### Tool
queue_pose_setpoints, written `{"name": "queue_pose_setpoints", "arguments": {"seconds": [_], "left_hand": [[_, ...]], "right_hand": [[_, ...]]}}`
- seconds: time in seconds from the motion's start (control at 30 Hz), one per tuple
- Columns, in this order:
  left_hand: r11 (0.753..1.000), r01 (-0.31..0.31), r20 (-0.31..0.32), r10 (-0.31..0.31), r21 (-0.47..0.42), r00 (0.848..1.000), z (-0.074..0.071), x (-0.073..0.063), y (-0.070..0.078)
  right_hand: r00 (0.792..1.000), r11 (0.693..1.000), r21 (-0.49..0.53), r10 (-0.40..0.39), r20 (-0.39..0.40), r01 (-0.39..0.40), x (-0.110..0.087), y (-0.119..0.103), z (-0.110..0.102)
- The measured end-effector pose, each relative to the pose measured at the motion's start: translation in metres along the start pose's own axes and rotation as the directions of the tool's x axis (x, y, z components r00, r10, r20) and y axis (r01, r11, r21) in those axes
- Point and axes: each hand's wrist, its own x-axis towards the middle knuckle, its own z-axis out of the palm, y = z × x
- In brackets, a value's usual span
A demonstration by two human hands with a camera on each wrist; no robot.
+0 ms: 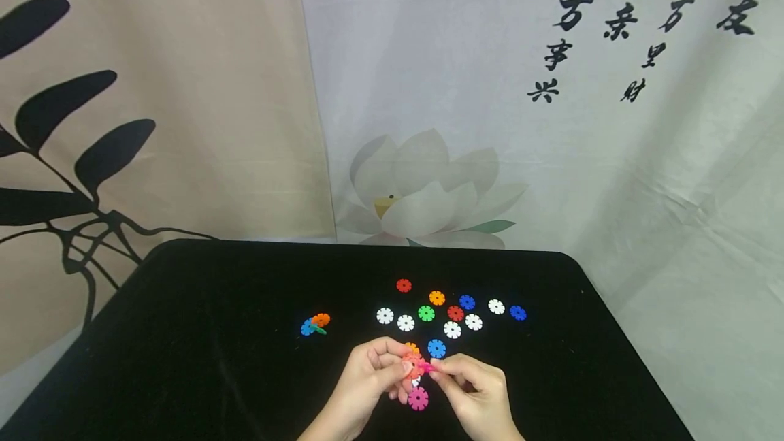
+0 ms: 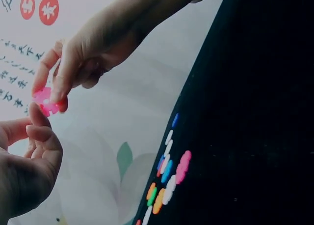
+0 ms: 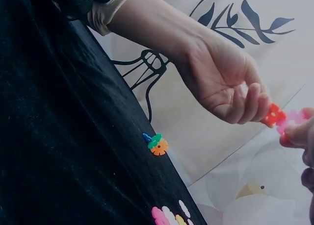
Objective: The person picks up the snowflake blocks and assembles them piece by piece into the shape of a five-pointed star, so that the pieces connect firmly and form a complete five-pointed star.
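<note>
Above the front part of the black table, my left hand (image 1: 370, 374) pinches a coral-red notched plastic disc (image 1: 414, 362) between thumb and fingers. My right hand (image 1: 474, 386) pinches a bright pink notched disc (image 3: 293, 119) by its edge. The two discs meet edge to edge between the hands, the pink one seen nearly side-on in the head view. Fingertips cover parts of both. Just below them on the table lies another pink disc (image 1: 418, 399), and a white disc (image 1: 416, 381) shows partly behind the left fingers.
Past the hands, loose discs lie scattered, among them a light blue disc (image 1: 437, 348), a green disc (image 1: 426, 313) and several white, red, orange and dark blue ones. To the left sits a joined cluster (image 1: 321, 320) of orange, blue and green discs. A printed curtain (image 1: 245, 121) hangs behind the table (image 1: 184, 359).
</note>
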Motion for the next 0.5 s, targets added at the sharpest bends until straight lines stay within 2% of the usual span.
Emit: {"name": "queue_pose_setpoints", "arguments": {"seconds": [0.17,0.4,0.5], "left_hand": [[1.0,0.004,-0.023,-0.003,0.007,1.0,0.0025,0.0001,0.0031],[0.997,0.078,-0.084,-0.078,-0.006,0.993,0.0029,0.0015,0.004],[0.996,0.087,-0.096,-0.086,0.007,0.992,0.0022,0.0014,0.0047]], "right_hand": [[0.999,0.999,-0.034,-0.025,-0.043,0.024,-0.0007,0.0032,0.0022],[0.998,0.993,-0.114,0.0,-0.066,-0.008,-0.0012,0.0021,0.0036],[0.997,0.991,-0.136,-0.001,-0.074,-0.01,-0.0017,0.0033,0.0045]]}}
